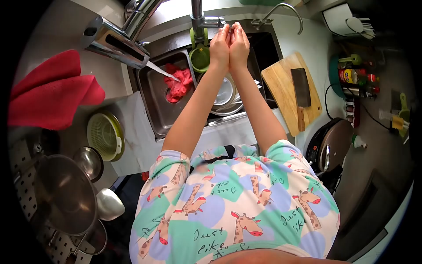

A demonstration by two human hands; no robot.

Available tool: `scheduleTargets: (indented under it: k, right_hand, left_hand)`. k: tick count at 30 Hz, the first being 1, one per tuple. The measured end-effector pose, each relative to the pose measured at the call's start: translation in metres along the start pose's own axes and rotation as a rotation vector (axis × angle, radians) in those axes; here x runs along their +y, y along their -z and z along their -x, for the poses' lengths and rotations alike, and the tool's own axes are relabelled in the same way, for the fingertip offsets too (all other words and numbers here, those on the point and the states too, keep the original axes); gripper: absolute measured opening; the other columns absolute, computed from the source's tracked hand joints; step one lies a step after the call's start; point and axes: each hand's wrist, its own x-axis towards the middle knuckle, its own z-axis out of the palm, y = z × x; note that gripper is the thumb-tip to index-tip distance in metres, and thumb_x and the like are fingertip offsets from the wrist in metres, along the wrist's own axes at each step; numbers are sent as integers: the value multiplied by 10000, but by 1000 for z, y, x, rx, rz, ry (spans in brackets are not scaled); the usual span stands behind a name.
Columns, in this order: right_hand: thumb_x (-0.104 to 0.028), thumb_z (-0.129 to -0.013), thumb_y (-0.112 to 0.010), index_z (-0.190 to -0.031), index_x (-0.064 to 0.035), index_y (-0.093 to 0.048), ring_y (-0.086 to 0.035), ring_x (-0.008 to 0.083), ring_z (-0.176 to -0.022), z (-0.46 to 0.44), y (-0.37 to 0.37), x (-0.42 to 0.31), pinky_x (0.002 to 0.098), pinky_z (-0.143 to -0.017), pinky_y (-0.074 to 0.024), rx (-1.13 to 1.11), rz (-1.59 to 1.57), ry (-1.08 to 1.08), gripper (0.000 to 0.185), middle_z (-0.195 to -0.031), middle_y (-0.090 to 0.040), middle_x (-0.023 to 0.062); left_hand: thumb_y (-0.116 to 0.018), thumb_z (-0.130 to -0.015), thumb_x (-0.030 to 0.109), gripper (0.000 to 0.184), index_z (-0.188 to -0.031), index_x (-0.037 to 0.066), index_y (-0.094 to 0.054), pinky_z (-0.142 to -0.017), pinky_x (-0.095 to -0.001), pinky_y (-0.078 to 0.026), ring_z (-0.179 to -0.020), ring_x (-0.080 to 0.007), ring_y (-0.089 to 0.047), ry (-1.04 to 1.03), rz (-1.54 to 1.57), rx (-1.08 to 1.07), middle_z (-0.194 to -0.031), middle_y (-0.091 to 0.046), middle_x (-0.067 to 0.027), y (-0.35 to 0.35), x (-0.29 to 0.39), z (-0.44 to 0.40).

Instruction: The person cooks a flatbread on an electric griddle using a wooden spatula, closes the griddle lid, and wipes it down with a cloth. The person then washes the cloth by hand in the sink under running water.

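Observation:
My left hand [220,49] and my right hand [239,50] are pressed side by side in a cupped shape, fingers stretched away from me. Their fingertips are at the end of a small chrome spout [213,22] behind the sink. Whether any liquid lies in the palms cannot be made out. Below the forearms, the right basin holds stacked bowls [224,92], partly hidden by my arms. To the left, a large chrome faucet [118,42] sends a water stream [161,70] onto a wet red cloth [178,83] in the left sink basin [154,112].
A green strainer [200,58] hangs between the basins. Right of the sink, a cleaver [301,88] lies on a wooden cutting board [281,81]. A red towel [52,94], green colander [103,136] and large pan [66,193] are at left. A round electric griddle [336,143] stands right.

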Motion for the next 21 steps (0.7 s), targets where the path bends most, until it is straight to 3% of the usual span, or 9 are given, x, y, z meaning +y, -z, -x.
scheduleTargets:
  k: [11,15,17,19,20,21]
  right_hand:
    - [-215,-1044,-402,-1449,43,-405,-538,197,-1215,28,-20,-5,286,-1018,-431,-100,-3,26,480,-1384,-535,163]
    - [-236,-1044,-425,-1475,25,-354,-525,185,-1204,54,-44,28,311,-1019,-433,68,-53,49,509,-1356,-518,145]
    - [-324,-1044,-443,-1453,32,-352,-481,254,-1293,69,-57,69,338,-1113,-355,-132,-236,-308,550,-1421,-458,192]
    - [-342,-1039,-451,-1368,-22,-451,-538,233,-1175,68,-87,89,353,-1042,-421,-128,-389,-530,459,-1288,-535,115]
    - [-419,-1037,-407,-1411,19,-415,-439,263,-1328,68,-98,96,368,-1145,-312,-95,-354,-657,575,-1423,-473,173]
    - [-420,-1042,-366,-1355,21,-464,-403,251,-1354,57,-110,109,385,-1157,-290,-60,-455,-785,550,-1416,-488,156]
  left_hand:
    - [-420,-1057,253,435,-1401,-6,-486,-1036,-269,-429,-1220,-156,-553,-45,-119,2,-1359,-559,-98,15,23,22]
    - [-429,-1057,275,463,-1402,-31,-472,-1075,-278,-397,-1260,-192,-526,-60,-89,29,-1384,-535,-118,60,24,24]
    - [-443,-1051,260,447,-1377,-42,-490,-1100,-320,-383,-1268,-227,-519,-105,-95,154,-1373,-535,-141,98,46,36]
    - [-433,-1048,241,411,-1326,-48,-521,-1090,-356,-402,-1239,-245,-535,-96,67,338,-1322,-564,-136,127,67,33]
    - [-418,-1044,222,373,-1274,-43,-545,-1075,-378,-419,-1187,-256,-563,-195,127,392,-1267,-591,-129,140,77,29]
    - [-447,-1030,214,338,-1232,-29,-568,-1023,-361,-453,-1134,-235,-592,-304,173,483,-1237,-611,-118,161,81,16]
